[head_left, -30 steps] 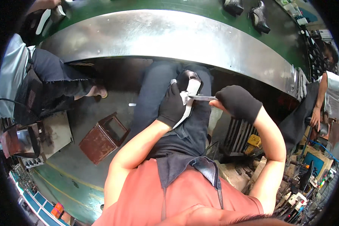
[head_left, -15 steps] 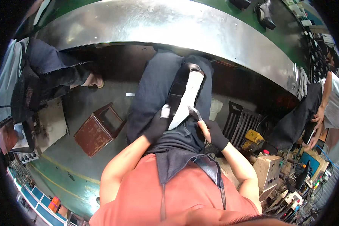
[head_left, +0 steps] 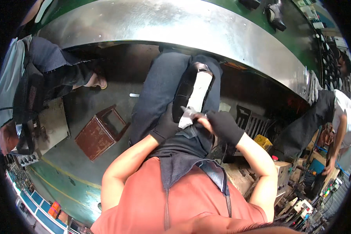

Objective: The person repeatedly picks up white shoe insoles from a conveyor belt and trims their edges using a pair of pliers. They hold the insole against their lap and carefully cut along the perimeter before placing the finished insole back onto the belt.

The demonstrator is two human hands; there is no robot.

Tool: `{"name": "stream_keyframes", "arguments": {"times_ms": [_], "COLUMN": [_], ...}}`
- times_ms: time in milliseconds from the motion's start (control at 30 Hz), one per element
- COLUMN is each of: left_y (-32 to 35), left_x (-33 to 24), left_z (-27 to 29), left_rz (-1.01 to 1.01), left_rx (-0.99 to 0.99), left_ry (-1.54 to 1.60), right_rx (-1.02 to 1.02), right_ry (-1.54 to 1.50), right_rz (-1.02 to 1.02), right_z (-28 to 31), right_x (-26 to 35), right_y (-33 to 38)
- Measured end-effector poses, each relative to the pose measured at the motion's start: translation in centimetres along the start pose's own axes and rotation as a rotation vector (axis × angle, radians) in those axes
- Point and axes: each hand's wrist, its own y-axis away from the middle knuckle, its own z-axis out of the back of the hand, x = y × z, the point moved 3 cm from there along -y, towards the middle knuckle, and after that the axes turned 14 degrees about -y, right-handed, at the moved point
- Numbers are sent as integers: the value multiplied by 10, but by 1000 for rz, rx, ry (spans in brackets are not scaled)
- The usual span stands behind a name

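A black shoe [head_left: 184, 89] lies upside down along my thighs, its toe or heel end away from me. A long pale strip [head_left: 201, 89] covers the middle of its underside. My left hand [head_left: 168, 124], in a black fingerless glove, grips the shoe's near left side. My right hand [head_left: 222, 124], gloved the same way, is closed at the near end of the strip. A small grey metal-looking hand tool [head_left: 188, 112] reaches from its fingers onto the strip. Motion blurs the tip, and its exact kind is hidden.
A shiny metal bench edge [head_left: 163, 23] curves across in front of my knees. A brown stool frame [head_left: 101, 132] stands on the floor at left. Black shoes [head_left: 276, 17] sit beyond the bench. Co-workers are at far left and right; machinery [head_left: 300, 206] fills the lower right.
My right hand has moved left and inward, bringing the tool over the near end of the pale strip. My left hand has shifted slightly along the shoe. The co-worker at right has moved.
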Motion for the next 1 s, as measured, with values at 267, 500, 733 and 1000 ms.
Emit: {"name": "stream_keyframes", "arguments": {"times_ms": [267,500,733,1000], "left_y": [-4,0,-32,-41], "left_x": [-20,-29,-106,-78], "left_z": [12,18,52,11], "left_rz": [17,-74,159,-243], "left_rx": [43,57,160,-246], "left_ry": [-35,-158,-924,-723], "right_rx": [45,79,110,178], "right_ry": [109,-91,-148,253], "right_rz": [34,-126,-319,-151], "right_z": [-21,-22,64,94], "right_x": [-16,-30,-39,-8], "right_y": [9,15,38,-30]}}
